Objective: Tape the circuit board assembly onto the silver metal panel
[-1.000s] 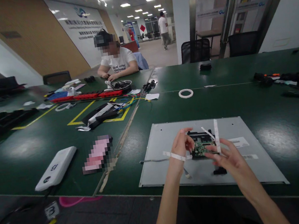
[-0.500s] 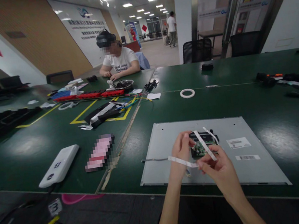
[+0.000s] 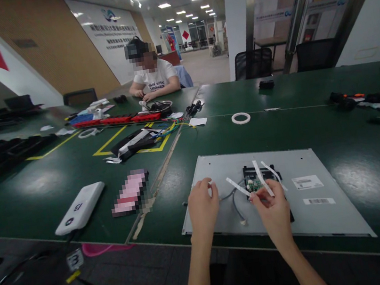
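My right hand pinches a strip of white tape by its end, and the strip points up to the left. Two more white tape strips hang about the same fingers; how they are held is unclear. Below them lies a green circuit board in a black frame on a grey metal panel, partly hidden by the hand. Over the panel's left side, my left hand is empty, with its fingers loosely bent and apart. A grey cable with a white plug runs between the hands.
A roll of white tape lies beyond the panel. To the left are a pink-screened phone and a white power bank. Red bins and wires sit farther back. Across the table sits another person wearing a headset.
My left hand has let go of the tape and moved left, away from my right hand. The strip's free end now points up. More of the cable shows. The view has shifted slightly.
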`<state>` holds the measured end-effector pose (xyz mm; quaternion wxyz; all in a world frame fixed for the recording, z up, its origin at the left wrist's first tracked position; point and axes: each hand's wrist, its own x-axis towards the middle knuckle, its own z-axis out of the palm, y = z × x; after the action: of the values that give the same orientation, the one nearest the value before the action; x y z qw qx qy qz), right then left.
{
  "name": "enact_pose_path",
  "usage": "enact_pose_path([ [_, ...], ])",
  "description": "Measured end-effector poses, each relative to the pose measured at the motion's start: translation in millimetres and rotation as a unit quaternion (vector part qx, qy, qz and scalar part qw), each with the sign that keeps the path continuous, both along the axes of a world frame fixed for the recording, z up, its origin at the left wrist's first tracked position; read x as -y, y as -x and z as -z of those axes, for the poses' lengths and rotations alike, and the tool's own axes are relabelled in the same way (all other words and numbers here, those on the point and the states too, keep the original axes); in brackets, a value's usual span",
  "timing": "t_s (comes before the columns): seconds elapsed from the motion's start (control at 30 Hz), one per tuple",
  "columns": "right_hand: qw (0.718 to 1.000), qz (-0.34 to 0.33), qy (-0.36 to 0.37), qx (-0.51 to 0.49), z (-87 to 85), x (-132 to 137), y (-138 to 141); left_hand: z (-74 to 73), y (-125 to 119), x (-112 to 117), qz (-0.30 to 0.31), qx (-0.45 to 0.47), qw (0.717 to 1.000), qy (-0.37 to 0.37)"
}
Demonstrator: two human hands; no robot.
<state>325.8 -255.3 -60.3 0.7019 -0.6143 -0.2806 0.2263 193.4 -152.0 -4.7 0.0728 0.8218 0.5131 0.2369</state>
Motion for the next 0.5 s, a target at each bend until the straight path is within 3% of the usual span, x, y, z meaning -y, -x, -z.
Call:
enact_pose_path([
  [0.13,1.0,0.019,-0.008,0.019,-1.5,-6,1,18.4,-5,33,0.03,-0.048,0.998,-0.003],
  [0.23,0.998,0.015,0.01,0.054,-6.0,-8,4,25.7,-8,45,0.058,-0.065,0.996,0.014],
  [0.37,0.993,0.015,0.043,0.113,-8.9,-10,10,30.3,-5,37,0.043,-0.057,0.997,0.026],
  [0.5,0.98,0.015,0.05,0.192,-7.3,-13,17,34.9,5,22,0.08,-0.035,0.996,0.003],
])
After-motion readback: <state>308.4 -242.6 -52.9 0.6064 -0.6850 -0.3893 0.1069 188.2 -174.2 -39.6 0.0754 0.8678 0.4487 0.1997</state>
